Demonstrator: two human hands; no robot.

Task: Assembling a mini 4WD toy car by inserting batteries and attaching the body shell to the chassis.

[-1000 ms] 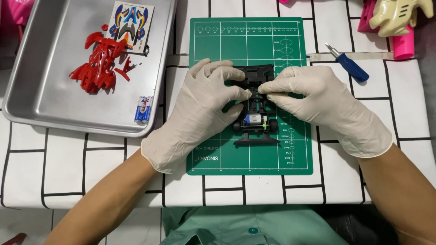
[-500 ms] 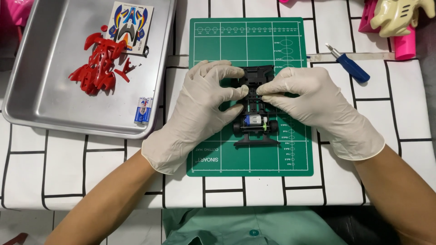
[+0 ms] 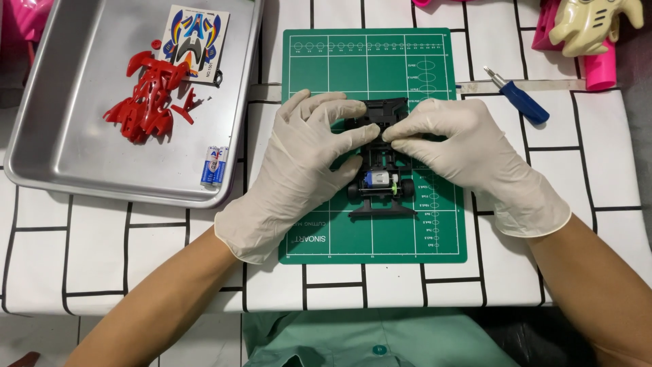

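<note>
Both your left hand (image 3: 309,160) and right hand (image 3: 468,153) pinch the top end of the small black plastic toy car frame (image 3: 382,183), whose long side points away from you on the green mat (image 3: 326,224).

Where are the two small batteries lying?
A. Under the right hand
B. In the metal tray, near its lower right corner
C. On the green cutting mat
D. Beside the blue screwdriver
B: the two batteries lie inside the metal tray, below the red plastic parts.
</note>
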